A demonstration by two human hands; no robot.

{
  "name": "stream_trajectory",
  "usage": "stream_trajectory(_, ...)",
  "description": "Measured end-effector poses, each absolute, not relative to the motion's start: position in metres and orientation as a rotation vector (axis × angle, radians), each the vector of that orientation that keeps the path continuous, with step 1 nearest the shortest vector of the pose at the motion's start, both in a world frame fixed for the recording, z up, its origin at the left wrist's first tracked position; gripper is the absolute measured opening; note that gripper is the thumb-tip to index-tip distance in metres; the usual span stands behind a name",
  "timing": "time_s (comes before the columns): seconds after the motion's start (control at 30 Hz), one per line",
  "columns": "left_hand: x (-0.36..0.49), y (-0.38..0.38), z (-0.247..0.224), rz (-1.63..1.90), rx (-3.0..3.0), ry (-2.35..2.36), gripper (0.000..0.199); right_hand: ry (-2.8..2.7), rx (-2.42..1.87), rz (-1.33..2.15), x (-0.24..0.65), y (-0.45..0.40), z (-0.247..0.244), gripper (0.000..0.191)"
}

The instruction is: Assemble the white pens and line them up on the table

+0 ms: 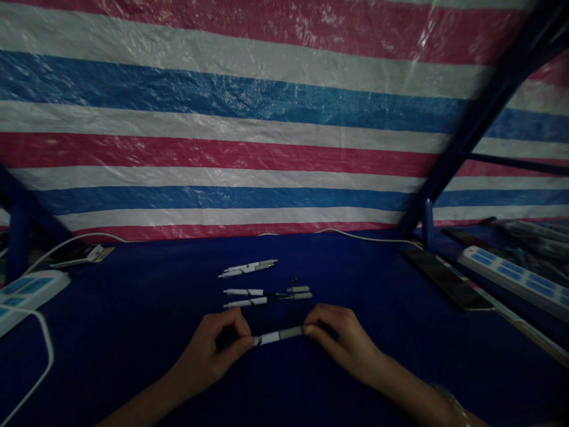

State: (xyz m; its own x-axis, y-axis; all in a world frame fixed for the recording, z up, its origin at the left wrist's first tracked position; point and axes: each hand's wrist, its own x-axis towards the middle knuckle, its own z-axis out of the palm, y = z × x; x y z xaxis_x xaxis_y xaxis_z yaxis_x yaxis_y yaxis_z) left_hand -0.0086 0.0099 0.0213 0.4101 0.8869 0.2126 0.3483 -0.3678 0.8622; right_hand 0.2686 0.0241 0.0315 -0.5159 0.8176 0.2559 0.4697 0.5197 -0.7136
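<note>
From here I can swing either hand over the open dark blue cloth (pixel 133 296) on the outer sides. Just ahead of the left hand (pixel 208 350) and right hand (pixel 342 338), which pinch a white-and-grey pen (pixel 278 335), two slim white-and-black pens (pixel 267 298) lie in the way, with a white pair of pens (pixel 248 268) farther on. On the left, a white power strip (pixel 31 290) and looped white cable (pixel 51 356) hem the route; on the right, a flat black slab (pixel 447 279) and a second white power strip (pixel 511 276) do the same (a striped plastic tarpaulin (pixel 222 148) closes off the far side).
</note>
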Motion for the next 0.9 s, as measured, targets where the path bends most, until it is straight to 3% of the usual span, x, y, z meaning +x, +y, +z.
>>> stream_trajectory(0.07,-0.0076,0.0096,0.0219,0.888,1.916,1.064,0.019,-2.272,-1.067,0.811,0.2685,0.0231,0.0323,0.032)
stream_trajectory(0.17,-0.0065,0.0099,0.0222,0.894,1.901,1.070,0.019,-2.238,-1.085,0.928,0.2680,0.0230,0.0323,0.012)
stream_trajectory(0.27,-0.0066,0.0105,0.0219,0.898,1.883,1.083,0.020,-2.146,-1.106,0.947,0.2678,0.0238,0.0311,0.014)
stream_trajectory(0.33,-0.0071,0.0107,0.0217,0.897,1.870,1.091,0.019,-2.165,-1.109,0.888,0.2681,0.0239,0.0309,0.004)
stream_trajectory(0.5,-0.0075,0.0105,0.0212,0.892,1.851,1.088,0.019,-2.326,-1.033,0.866,0.2687,0.0224,0.0345,0.025)
stream_trajectory(0.6,-0.0078,0.0109,0.0195,0.909,1.835,1.081,0.020,-2.252,-1.059,0.901,0.2682,0.0225,0.0348,0.006)
stream_trajectory(0.7,-0.0077,0.0116,0.0181,0.916,1.810,1.074,0.020,-2.227,-1.055,0.845,0.2684,0.0225,0.0338,0.003)
stream_trajectory(0.9,-0.0042,0.0097,0.0209,0.910,1.873,1.084,0.018,-2.332,-1.030,0.805,0.2692,0.0199,0.0367,0.023)
